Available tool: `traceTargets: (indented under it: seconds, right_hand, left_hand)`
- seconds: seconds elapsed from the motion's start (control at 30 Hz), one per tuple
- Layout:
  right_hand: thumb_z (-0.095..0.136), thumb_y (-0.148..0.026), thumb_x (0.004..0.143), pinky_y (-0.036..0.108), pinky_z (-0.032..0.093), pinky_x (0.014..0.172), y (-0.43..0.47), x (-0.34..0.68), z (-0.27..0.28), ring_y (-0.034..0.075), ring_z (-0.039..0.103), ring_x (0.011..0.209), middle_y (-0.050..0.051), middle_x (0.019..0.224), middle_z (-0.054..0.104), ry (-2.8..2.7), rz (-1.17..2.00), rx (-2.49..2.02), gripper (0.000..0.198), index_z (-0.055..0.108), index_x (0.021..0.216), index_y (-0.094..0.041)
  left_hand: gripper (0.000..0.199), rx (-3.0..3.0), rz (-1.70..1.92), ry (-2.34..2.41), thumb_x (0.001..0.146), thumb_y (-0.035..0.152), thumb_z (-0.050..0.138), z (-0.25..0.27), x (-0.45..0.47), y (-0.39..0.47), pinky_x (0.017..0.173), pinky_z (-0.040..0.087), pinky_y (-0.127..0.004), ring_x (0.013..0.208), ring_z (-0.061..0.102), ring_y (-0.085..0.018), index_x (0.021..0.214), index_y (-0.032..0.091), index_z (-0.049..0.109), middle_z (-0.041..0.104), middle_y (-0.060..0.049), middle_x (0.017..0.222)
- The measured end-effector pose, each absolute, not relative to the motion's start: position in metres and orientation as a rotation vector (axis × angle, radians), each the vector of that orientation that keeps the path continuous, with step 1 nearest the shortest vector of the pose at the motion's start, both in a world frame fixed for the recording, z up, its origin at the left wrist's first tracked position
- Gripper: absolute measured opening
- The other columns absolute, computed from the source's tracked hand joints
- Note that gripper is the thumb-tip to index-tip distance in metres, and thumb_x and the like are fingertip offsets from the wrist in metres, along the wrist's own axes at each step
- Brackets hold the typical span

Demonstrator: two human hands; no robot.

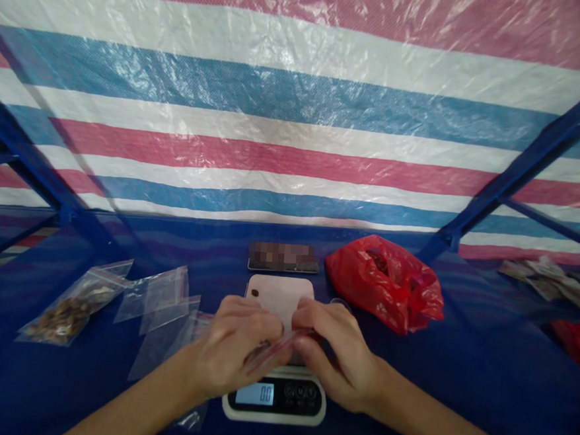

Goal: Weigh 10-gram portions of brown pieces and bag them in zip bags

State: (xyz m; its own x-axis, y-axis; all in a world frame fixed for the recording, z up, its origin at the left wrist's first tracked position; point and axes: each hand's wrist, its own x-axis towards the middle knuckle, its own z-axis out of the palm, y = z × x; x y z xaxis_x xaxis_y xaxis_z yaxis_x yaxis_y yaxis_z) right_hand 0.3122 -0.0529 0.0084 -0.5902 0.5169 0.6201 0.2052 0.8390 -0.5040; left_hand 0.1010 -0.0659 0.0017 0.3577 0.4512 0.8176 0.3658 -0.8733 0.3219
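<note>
Both hands hold a small clear zip bag [273, 354] with a red strip along its mouth, above a white digital scale [273, 415]. My left hand [239, 343] is closed on one end of the strip. At the other end, my right hand [333, 353] pinches the edge between thumb and fingers. Much of the bag is hidden by the hands, and I cannot tell what is inside it. The scale's display [254, 394] reads 0.0. A small dark piece [255, 293] lies on its white platform [280, 286].
Left on the blue table lie a zip bag of brown pieces [62, 317] and several clear zip bags [165, 295]. A phone-like flat object [284, 257] rests behind the scale. Right of it sits a red plastic bag [389, 284]. Blue frame bars [512, 170] flank a striped sheet.
</note>
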Motion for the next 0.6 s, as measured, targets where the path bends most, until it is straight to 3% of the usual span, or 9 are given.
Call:
traceTargets:
  seconds: [0.23,0.47,0.6]
  right_hand:
    - [0.05,-0.025,0.109,0.026,0.035,0.058,-0.055,0.308,0.0,0.011,0.049,0.062,-0.003,0.071,0.051,-1.92,0.749,-0.606,0.025,0.056,0.084,-0.022]
    - [0.06,-0.041,0.106,0.023,0.029,0.049,-0.042,0.299,-0.004,0.009,0.036,0.055,-0.006,0.064,0.043,-1.463,1.04,-0.841,0.037,0.054,0.076,-0.02]
    - [0.063,-0.048,0.103,0.022,0.026,0.046,-0.029,0.295,-0.007,0.008,0.032,0.05,-0.008,0.061,0.04,-1.308,1.13,-0.836,0.038,0.053,0.078,-0.021]
  left_hand:
    - [0.017,1.952,1.501,0.989,0.087,0.018,0.077,0.002,0.124,-0.077,0.048,0.047,-0.016,0.051,0.066,-0.009,0.098,0.024,0.064,0.074,0.005,0.073]
    - [0.02,1.445,1.176,1.012,0.094,0.036,0.075,-0.003,0.123,-0.062,0.072,0.062,-0.025,0.08,0.076,-0.017,0.107,0.021,0.073,0.081,-0.004,0.094]
    - [0.018,1.415,1.163,0.947,0.089,0.028,0.079,0.0,0.121,-0.049,0.075,0.061,-0.025,0.082,0.075,-0.015,0.104,0.02,0.074,0.079,-0.002,0.092]
